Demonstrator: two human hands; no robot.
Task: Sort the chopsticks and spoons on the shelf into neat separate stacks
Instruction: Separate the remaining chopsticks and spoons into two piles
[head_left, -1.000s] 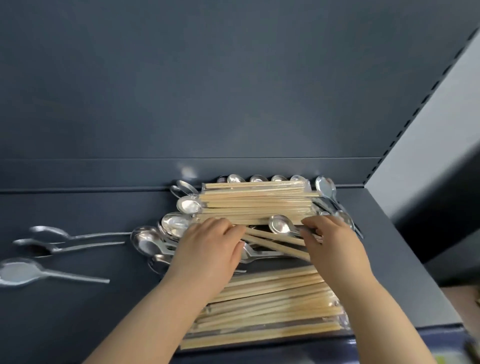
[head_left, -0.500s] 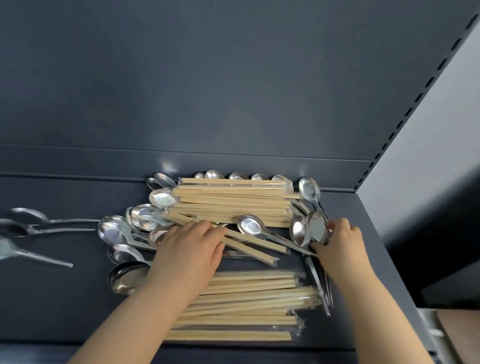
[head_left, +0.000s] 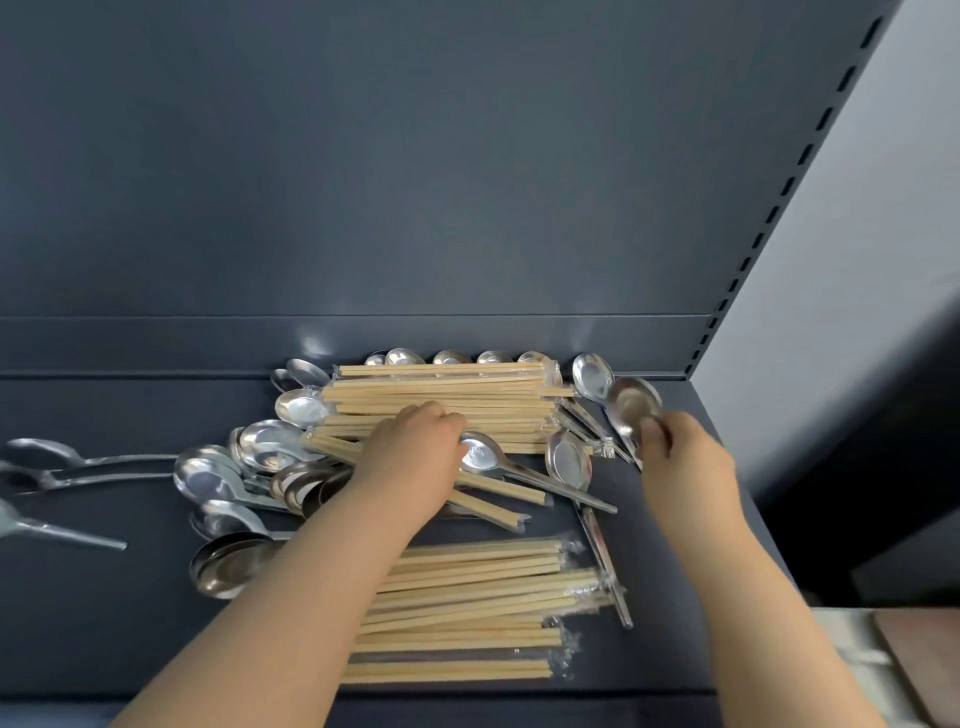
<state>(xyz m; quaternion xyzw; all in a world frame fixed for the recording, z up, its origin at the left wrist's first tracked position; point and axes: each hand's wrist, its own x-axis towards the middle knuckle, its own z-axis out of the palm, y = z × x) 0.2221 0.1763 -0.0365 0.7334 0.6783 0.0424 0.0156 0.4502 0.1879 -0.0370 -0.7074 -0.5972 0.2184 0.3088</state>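
My right hand pinches a metal spoon lifted clear for sorting; my left hand presses flat, gripping nothing, steadying wrapped chopsticks.

Beyond the hands rises a dark blue-grey metal back panel, matte, with a soft sheen low down. Right of the right hand a slotted upright runs diagonally. Past it stands a pale grey wall, and lower right a brown wooden surface.

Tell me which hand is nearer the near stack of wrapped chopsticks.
Left. The left hand lies just beyond the near stack, its forearm crossing it; the right hand is farther off to the right, holding a spoon.
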